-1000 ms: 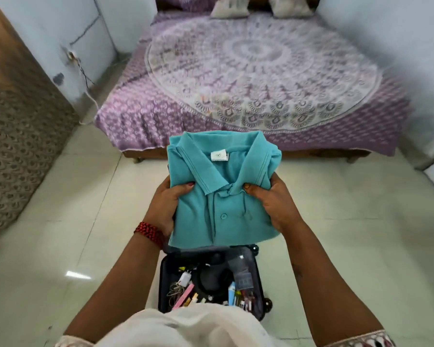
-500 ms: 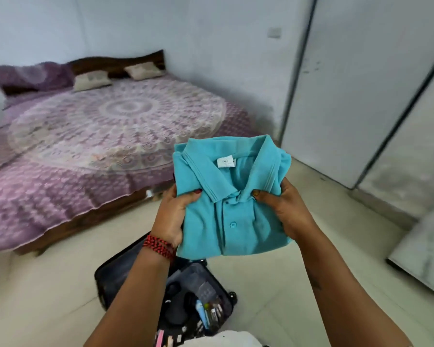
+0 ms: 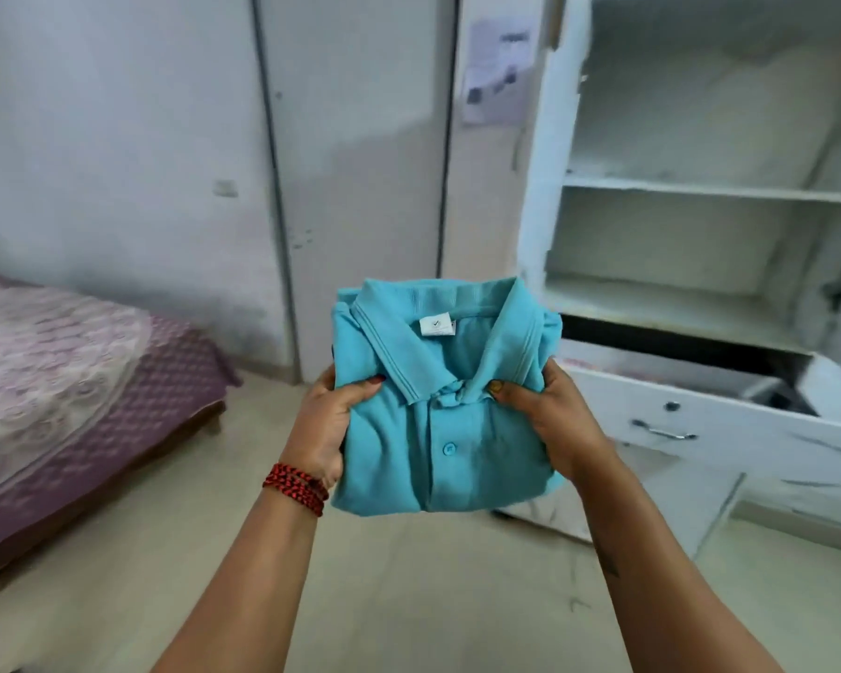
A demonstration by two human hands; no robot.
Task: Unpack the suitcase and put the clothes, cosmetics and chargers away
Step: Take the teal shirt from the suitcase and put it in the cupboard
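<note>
A folded teal polo shirt [image 3: 447, 429] with a white neck label is held up in front of me at chest height. My left hand [image 3: 328, 422] grips its left edge, thumb on top near the collar. My right hand [image 3: 552, 422] grips the right edge the same way. A red thread band sits on my left wrist. The suitcase is out of view. A white cupboard [image 3: 549, 245] with open shelves stands just beyond the shirt to the right, with a pulled-out drawer [image 3: 700, 420] below the shelves.
A bed with a purple patterned cover [image 3: 69, 371] stands at the left. Closed white wardrobe doors [image 3: 355, 162] fill the wall ahead. Pale tiled floor [image 3: 409, 575] stretches below my arms.
The view has swung right from the bed and suitcase to the white cupboard. Both hands keep the same grip on the shirt, and the suitcase has dropped out of sight.
</note>
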